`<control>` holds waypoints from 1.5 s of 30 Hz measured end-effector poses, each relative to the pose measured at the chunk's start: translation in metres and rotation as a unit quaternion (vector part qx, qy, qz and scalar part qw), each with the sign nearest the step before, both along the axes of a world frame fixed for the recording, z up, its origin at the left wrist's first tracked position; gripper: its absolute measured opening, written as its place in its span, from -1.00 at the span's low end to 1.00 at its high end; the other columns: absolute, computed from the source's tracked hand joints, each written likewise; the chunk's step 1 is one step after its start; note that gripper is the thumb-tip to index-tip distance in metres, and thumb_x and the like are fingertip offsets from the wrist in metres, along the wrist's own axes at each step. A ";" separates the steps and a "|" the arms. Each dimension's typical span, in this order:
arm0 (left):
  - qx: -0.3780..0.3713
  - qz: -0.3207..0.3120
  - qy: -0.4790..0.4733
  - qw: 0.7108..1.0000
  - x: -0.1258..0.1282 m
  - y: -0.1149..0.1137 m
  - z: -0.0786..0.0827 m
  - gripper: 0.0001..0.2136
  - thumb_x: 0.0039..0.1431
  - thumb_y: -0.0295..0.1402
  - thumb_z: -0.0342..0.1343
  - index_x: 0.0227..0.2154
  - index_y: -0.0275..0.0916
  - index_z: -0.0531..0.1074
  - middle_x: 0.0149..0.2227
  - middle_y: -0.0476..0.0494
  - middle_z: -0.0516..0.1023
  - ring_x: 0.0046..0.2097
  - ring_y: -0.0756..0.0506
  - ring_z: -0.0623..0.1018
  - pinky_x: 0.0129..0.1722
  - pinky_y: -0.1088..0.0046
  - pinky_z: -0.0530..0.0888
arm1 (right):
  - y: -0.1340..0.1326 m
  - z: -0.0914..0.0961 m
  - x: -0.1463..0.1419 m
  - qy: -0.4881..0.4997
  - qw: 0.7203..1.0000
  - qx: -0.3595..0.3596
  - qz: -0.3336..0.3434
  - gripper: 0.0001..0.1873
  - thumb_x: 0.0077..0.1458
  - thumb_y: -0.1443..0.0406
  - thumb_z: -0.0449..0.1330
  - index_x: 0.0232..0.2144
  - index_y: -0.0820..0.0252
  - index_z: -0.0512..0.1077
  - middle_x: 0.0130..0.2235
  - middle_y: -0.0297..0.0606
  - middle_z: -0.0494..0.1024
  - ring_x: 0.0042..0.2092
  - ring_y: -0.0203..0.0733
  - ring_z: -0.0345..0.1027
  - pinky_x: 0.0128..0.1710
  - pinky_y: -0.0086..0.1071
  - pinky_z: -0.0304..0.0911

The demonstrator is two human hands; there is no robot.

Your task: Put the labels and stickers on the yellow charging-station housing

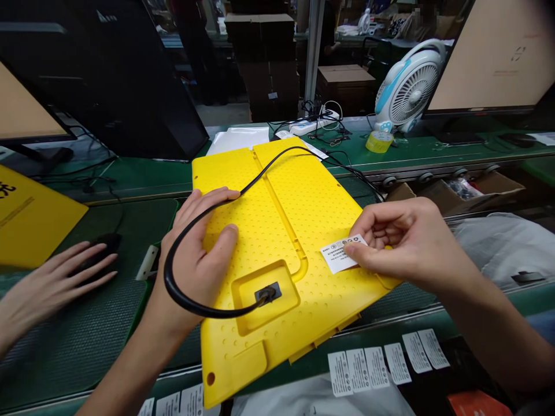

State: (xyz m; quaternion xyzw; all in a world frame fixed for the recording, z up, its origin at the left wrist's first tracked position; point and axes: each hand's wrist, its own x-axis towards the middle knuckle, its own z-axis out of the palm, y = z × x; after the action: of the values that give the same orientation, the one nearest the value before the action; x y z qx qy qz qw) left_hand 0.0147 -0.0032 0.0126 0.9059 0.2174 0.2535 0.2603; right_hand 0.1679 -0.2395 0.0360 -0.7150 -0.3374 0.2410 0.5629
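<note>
A busy factory line: green table (87,341) up front, cartons (260,52) stacked at the back, a dark monitor (130,86) on the left and another (494,58) on the right. A white-and-blue fan (407,86) stands on the far side with a tape roll (379,141) just beside it.

Centre stage is the yellow panel (277,231), lying tilted across the table in front of the person with its near corner past the table's edge. A black cable (166,271) plugs into a recessed square near its lower middle, loops out to the left around the left hand (197,254) and runs away across the panel toward the back.

The left hand sits on the panel's left edge, thumb and a finger lying apart on the top face. Whether the other fingers curl under I cannot tell, so that grip stays unclear. The right hand (407,242) is over the panel's right side, grip pressed together on a small white label (336,257) – thumb and forefinger pinching its right end, the label touching the yellow surface.

Along the near edge lies a row of stickers (377,364). Far left, another person's hand (52,283) rests by a black mouse (104,242), with a second yellow board (30,219) behind it.
</note>
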 end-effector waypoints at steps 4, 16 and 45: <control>0.001 -0.004 -0.005 1.000 0.000 0.001 -0.002 -0.63 0.24 -0.24 0.00 0.09 -0.08 0.43 0.23 0.06 0.41 0.40 -0.20 0.19 0.49 0.09 0.03 | 0.000 0.000 0.000 -0.007 1.000 -0.006 -0.005 -0.86 -0.10 0.40 0.44 -0.54 0.21 0.53 -0.55 -0.35 0.39 -0.54 -0.38 0.24 -0.62 -0.63 0.19; 0.005 -0.009 -0.009 1.000 0.001 0.001 -0.001 -0.64 0.22 -0.29 -0.03 0.05 -0.08 0.43 0.21 0.06 0.43 0.39 -0.20 0.22 0.49 0.11 0.04 | 0.002 0.000 0.000 -0.009 1.000 0.002 0.003 -0.87 -0.11 0.44 0.42 -0.55 0.21 0.53 -0.56 -0.36 0.40 -0.54 -0.42 0.24 -0.61 -0.69 0.17; -0.005 -0.014 -0.009 1.000 -0.001 0.003 -0.003 -0.64 0.27 -0.27 -0.05 0.08 -0.11 0.42 0.24 0.01 0.39 0.41 -0.17 0.16 0.48 0.09 0.01 | 0.005 0.002 0.000 -0.003 0.998 -0.059 0.023 -0.89 -0.05 0.37 0.34 -0.53 0.27 0.47 -0.52 -0.35 0.41 -0.50 -0.38 0.24 -0.57 -0.61 0.15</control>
State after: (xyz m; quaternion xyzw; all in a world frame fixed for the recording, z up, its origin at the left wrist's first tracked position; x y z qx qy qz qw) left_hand 0.0134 0.0002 0.0091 0.9051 0.2040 0.2570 0.2704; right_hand 0.1676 -0.2349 0.0381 -0.7394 -0.3413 0.2711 0.5132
